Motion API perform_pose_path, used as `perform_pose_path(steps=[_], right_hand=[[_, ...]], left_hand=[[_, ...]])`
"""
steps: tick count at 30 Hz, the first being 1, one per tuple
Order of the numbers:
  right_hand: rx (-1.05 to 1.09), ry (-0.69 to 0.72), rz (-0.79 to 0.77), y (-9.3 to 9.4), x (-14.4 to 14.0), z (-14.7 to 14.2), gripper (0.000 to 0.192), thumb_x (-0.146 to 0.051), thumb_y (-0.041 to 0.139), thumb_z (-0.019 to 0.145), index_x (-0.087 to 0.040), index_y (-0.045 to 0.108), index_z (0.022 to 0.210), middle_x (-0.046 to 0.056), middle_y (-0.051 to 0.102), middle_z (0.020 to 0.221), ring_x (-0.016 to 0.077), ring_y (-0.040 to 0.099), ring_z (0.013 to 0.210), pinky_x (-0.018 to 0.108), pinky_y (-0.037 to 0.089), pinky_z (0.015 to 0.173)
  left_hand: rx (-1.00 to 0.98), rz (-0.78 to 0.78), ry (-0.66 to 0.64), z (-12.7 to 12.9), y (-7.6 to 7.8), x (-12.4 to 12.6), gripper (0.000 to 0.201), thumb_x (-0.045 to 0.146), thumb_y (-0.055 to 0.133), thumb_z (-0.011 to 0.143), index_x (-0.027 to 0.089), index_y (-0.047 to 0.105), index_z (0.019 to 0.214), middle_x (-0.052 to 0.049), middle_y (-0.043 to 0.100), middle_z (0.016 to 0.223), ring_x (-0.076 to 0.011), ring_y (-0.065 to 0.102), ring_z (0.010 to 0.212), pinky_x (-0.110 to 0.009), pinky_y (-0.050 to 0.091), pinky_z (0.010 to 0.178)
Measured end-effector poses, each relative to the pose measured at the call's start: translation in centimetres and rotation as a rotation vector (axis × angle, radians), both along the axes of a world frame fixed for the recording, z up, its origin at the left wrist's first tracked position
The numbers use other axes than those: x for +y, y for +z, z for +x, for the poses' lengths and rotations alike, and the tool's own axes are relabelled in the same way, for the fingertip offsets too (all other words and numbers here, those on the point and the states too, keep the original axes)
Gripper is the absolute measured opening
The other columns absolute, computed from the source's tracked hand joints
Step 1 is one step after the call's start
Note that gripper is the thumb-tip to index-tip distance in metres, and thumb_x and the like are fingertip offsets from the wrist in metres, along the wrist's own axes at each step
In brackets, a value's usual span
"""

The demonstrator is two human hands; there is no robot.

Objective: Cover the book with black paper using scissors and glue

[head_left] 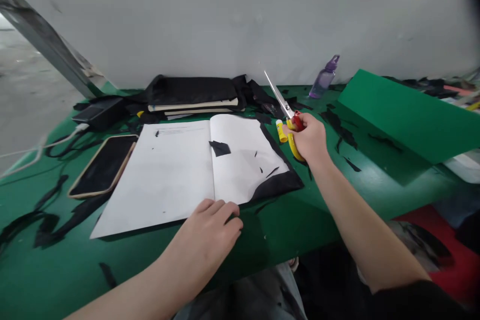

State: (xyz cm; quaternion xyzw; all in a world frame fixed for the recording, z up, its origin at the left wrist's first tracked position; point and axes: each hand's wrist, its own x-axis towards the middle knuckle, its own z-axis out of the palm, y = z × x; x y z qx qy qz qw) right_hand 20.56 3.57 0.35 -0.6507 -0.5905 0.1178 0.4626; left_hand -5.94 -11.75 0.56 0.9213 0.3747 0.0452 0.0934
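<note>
Evidently the left hand (210, 232) lies flat on the near edge of the open white booklet (187, 170), fingers loose and holding nothing, which pins the pages to the green desk (56, 270). Over the desk just past the booklet's right corner, the right hand (309, 137) has its grip closed through the yellow-and-red handles of the scissors (287, 110), blades together and pointing up and away. 1 black scrap (220, 148) sits on the right page, beside a black sheet (279, 182) underneath.
</note>
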Motion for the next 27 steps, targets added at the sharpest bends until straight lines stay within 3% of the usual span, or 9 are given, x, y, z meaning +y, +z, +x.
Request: perform_pose_path(steps=[3,7,10,13,16,21,27], right_hand=[[-0.091,-0.084,-0.027,-1.9,0.6,0.4,0.033,-0.035,0.066,0.062,-0.023,0.062,0.093,0.004,0.068,0.096,0.0244,0.063,0.088,0.042,0.051,0.080],[-0.119,-0.117,-0.040,-3.8,1.0,1.9,0.036,-0.035,0.069,0.060,-0.023,0.063,0.093,0.006,0.068,0.100,0.0283,0.061,0.093,0.046,0.048,0.085],[-0.113,-0.135,-0.042,-4.2,1.3,2.8,0.037,-0.037,0.069,0.061,-0.023,0.063,0.095,0.006,0.068,0.100,0.0280,0.061,0.092,0.045,0.048,0.083],[-0.103,-0.138,-0.038,-4.3,1.6,3.1,0.040,-0.038,0.068,0.062,-0.023,0.063,0.099,0.006,0.068,0.099,0.0273,0.062,0.091,0.043,0.049,0.081],[-0.102,-0.126,-0.032,-4.3,1.7,3.2,0.042,-0.038,0.067,0.063,-0.022,0.062,0.101,0.006,0.069,0.099,0.0261,0.062,0.090,0.041,0.049,0.080],[-0.109,-0.116,-0.034,-4.1,1.5,3.0,0.039,-0.036,0.068,0.062,-0.023,0.063,0.099,0.005,0.069,0.096,0.0250,0.063,0.085,0.041,0.049,0.080],[-0.108,-0.095,-0.035,-3.9,1.3,3.0,0.035,-0.036,0.068,0.063,-0.023,0.062,0.095,0.005,0.068,0.099,0.0255,0.062,0.091,0.041,0.049,0.081]], left_hand=[[-0.065,0.015,0.083,-0.7,1.0,0.7,0.022,0.020,0.042,0.093,0.022,0.064,0.097,-0.006,0.060,0.116,-0.0226,0.059,0.097,-0.039,0.047,0.082],[-0.130,-0.040,0.243,-2.4,1.6,4.2,0.036,0.033,0.040,0.096,0.022,0.049,0.128,-0.009,0.058,0.128,-0.0225,0.057,0.113,-0.038,0.048,0.093],[-0.079,0.003,0.355,-3.2,0.9,7.5,0.052,0.045,0.031,0.097,0.021,0.033,0.143,-0.018,0.043,0.144,-0.0308,0.047,0.128,-0.049,0.044,0.097],[-0.055,-0.012,0.323,-3.2,-0.5,9.8,0.054,0.049,0.026,0.098,0.023,0.032,0.145,-0.022,0.034,0.148,-0.0339,0.043,0.131,-0.052,0.045,0.095],[-0.049,0.034,0.278,-2.8,-1.9,10.8,0.054,0.048,0.029,0.097,0.019,0.037,0.143,-0.023,0.035,0.147,-0.0343,0.036,0.136,-0.054,0.040,0.100],[0.004,0.125,0.204,-2.5,-2.4,10.3,0.051,0.042,0.031,0.098,0.011,0.046,0.135,-0.019,0.046,0.141,-0.0269,0.038,0.136,-0.054,0.026,0.112],[-0.027,0.182,0.139,-2.4,0.3,5.4,0.036,0.031,0.035,0.097,0.019,0.058,0.123,-0.008,0.064,0.124,-0.0191,0.057,0.117,-0.049,0.026,0.115]])
